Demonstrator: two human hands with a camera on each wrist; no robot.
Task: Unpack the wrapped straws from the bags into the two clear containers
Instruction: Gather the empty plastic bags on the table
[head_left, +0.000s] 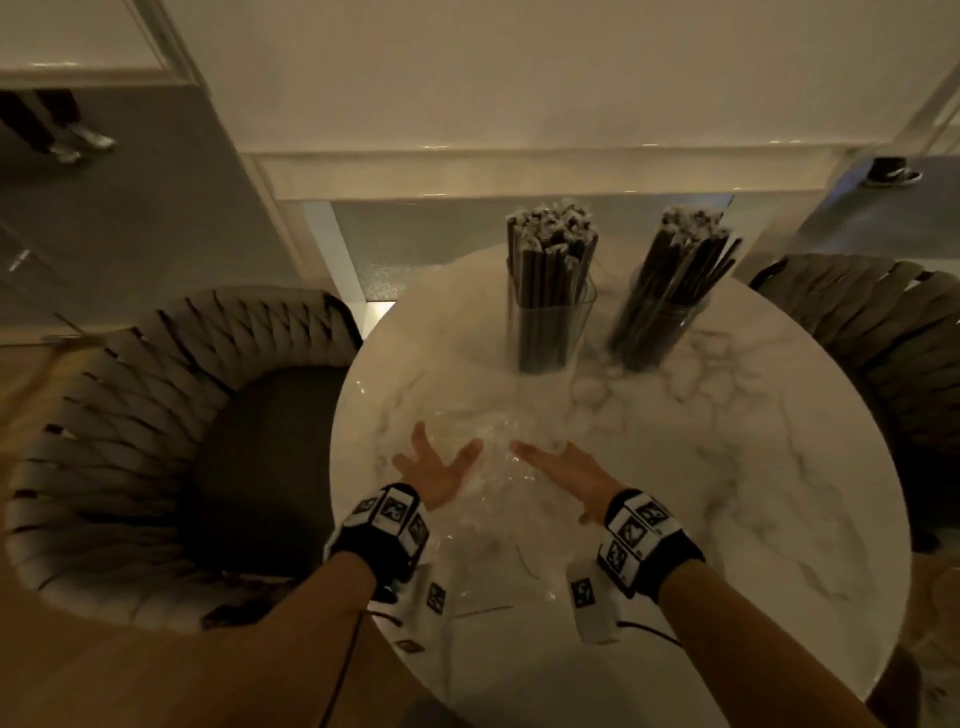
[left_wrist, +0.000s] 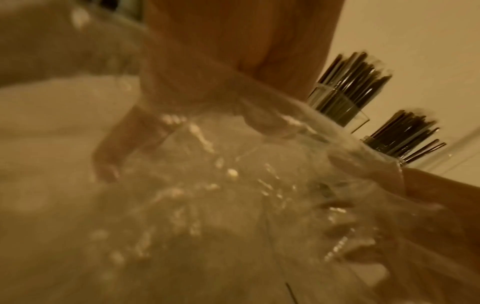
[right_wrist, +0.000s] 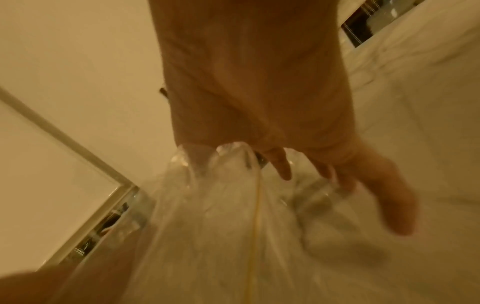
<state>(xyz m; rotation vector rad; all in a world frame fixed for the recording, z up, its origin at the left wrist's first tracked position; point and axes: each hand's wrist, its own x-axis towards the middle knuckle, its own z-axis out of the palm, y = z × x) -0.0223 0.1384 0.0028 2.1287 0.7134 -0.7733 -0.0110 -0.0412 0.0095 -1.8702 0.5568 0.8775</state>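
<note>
Both hands are lying spread on a clear bag (head_left: 498, 467) at lower centre of the marble tabletop (head_left: 727, 493). The left hand (head_left: 434, 475) is released, fingers splayed; the right hand (head_left: 563, 473) is released too, fingers straight (both touching the plastic). 2 containers (head_left: 550, 332) (head_left: 657, 332) are standing at upper centre, each holding dark straws (head_left: 550, 249).

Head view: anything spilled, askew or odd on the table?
Nothing spilled. The right container leans, its straws fanning right; the left container stands upright. A crumpled clear bag lies flat under both open hands, left hand and right hand.
</note>
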